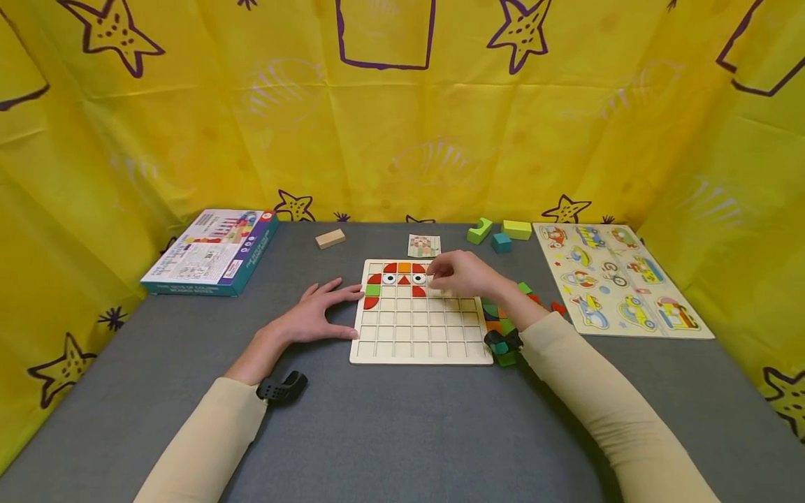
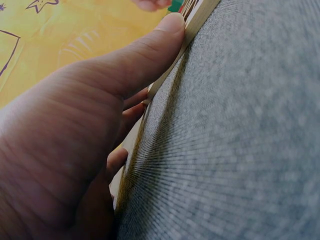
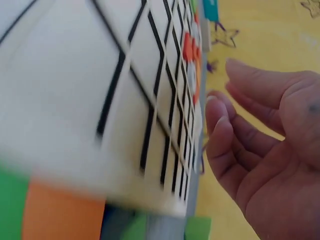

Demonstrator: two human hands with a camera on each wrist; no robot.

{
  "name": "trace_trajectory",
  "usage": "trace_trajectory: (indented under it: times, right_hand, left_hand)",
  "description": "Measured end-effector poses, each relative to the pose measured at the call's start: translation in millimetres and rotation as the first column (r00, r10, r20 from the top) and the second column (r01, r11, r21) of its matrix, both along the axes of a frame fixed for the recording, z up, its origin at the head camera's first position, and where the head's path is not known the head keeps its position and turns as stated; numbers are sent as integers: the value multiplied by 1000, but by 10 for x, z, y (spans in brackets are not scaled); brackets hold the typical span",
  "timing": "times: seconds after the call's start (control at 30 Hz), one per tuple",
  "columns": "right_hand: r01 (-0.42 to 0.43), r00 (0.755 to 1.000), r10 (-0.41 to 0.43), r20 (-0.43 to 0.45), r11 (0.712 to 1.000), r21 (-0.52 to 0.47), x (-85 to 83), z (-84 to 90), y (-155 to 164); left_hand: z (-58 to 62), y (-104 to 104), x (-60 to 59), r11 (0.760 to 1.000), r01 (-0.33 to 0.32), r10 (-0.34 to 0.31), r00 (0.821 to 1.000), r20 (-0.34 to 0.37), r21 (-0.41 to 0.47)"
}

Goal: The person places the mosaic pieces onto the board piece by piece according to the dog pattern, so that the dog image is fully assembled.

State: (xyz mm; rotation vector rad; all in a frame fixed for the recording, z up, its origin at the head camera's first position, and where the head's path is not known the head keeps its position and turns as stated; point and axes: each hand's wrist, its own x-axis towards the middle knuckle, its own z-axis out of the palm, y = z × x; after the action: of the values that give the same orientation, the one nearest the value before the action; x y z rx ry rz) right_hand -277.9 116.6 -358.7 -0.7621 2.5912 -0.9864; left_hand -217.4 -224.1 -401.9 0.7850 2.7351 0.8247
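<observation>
The grid board (image 1: 420, 316) lies flat near the middle of the surface (image 1: 377, 433), with its edges parallel to the edges of the surface. Only the two far rows of the grid board carry coloured pieces (image 1: 402, 279); all rows toward the near edge of the surface are bare.

The right hand (image 1: 464, 274) is above the far right part of the grid board, just beside the last placed pieces in the second row. Its fingers point toward the left edge of the surface. In the right wrist view the fingers (image 3: 235, 135) are loosely bent and apart from each other, and nothing is visible between them; whether a small piece is under the fingertips I cannot tell.

The left hand (image 1: 317, 314) rests flat on the surface, and its straight fingers press against the left edge of the grid board; the left wrist view shows the thumb (image 2: 150, 55) touching this edge.

The pile of loose pieces (image 1: 506, 325) lies just beside the right edge of the grid board, under the right forearm, so the right hand is the nearer one to it, and the pile is toward the near right from this hand.
</observation>
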Motion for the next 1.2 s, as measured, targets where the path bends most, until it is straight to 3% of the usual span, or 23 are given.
trace_trajectory:
  times: [0.3, 0.73, 0.97, 1.2]
  right_hand:
    - [48, 999, -48, -12, 998, -46, 50, 35, 547]
    - [150, 988, -149, -31, 988, 36, 181, -31, 1371]
    - [163, 986, -158, -47, 979, 121, 273, -88, 1596]
    - [141, 989, -131, -63, 971, 195, 291, -103, 1613]
  left_hand:
    - [-1, -6, 9, 1000, -13, 13, 1000, 12, -9]
    - [3, 8, 6, 1000, 0, 0, 1000, -16, 1]
    - [7, 1, 6, 1000, 0, 0, 1000, -14, -3]
    - [10, 6, 9, 1000, -9, 9, 1000, 4, -4]
